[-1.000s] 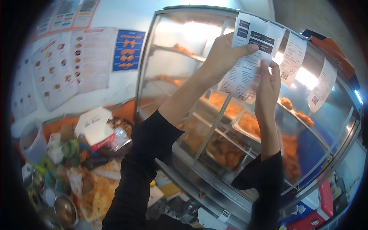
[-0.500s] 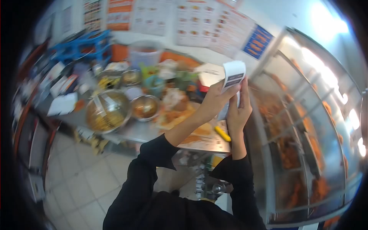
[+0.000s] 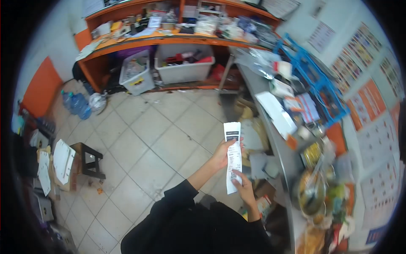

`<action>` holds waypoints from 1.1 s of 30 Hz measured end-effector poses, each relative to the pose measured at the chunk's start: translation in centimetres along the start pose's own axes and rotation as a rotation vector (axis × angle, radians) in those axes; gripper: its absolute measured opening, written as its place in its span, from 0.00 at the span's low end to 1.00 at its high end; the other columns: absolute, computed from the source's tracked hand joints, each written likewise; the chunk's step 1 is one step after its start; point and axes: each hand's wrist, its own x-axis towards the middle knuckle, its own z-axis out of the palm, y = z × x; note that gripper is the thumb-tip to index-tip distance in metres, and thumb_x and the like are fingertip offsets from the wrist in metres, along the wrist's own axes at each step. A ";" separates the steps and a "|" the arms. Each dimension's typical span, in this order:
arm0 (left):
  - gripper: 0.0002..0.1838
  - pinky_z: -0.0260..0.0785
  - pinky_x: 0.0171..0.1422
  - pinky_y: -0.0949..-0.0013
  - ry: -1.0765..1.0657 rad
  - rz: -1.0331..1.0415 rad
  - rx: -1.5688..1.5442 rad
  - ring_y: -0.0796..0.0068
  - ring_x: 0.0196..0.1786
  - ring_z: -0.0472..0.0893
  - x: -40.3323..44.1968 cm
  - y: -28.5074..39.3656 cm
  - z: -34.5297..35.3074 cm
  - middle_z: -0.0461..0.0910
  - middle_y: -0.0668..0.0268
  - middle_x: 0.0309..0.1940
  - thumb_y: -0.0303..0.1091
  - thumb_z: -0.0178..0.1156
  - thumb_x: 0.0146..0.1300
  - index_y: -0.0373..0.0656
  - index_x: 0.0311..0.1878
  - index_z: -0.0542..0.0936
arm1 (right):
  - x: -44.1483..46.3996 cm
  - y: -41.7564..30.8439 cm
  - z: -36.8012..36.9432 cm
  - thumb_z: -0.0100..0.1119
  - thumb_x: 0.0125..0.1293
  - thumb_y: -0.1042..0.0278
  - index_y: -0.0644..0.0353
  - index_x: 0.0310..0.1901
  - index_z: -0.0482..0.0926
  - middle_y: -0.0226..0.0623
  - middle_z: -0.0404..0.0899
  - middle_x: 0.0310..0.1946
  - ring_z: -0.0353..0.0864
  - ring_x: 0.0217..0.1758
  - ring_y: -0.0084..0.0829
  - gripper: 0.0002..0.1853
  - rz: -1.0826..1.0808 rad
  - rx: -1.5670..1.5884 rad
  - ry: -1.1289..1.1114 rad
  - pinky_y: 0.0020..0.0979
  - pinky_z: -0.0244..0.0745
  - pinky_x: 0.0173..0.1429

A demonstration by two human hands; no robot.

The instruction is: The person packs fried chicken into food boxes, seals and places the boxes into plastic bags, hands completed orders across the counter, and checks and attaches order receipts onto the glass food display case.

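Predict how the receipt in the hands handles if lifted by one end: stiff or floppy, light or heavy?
The receipt is likely floppy, being a long, narrow paper strip. It looks thin, so probably very light. Without the right hand at its lower part, that end might swing or curl.

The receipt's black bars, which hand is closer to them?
Left. The left hand holds the receipt close by the black bars; the right hand is farther from them, at the receipt's lower part.
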 end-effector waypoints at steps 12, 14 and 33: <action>0.14 0.67 0.38 0.71 0.320 0.316 0.049 0.72 0.32 0.72 11.9 33.6 -21.6 0.71 0.63 0.28 0.34 0.43 0.55 0.35 0.42 0.66 | 35.7 14.0 13.8 0.47 0.56 0.56 0.61 0.27 0.73 0.29 0.73 0.24 0.70 0.27 0.17 0.15 0.495 0.073 -0.205 0.18 0.63 0.31; 0.14 0.67 0.38 0.71 0.423 0.365 0.036 0.71 0.31 0.72 11.5 37.8 -23.3 0.70 0.63 0.28 0.34 0.44 0.55 0.35 0.42 0.66 | 43.8 11.3 19.4 0.46 0.56 0.55 0.63 0.28 0.74 0.29 0.73 0.25 0.69 0.28 0.17 0.17 0.389 0.008 -0.325 0.18 0.63 0.31; 0.15 0.68 0.38 0.70 0.557 0.651 -0.054 0.71 0.33 0.73 37.8 76.2 -36.8 0.71 0.61 0.31 0.36 0.44 0.55 0.37 0.42 0.66 | 102.4 7.8 64.2 0.60 0.38 0.61 0.57 0.43 0.67 0.40 0.67 0.41 0.64 0.47 0.40 0.26 -0.103 -0.902 -0.638 0.49 0.53 0.47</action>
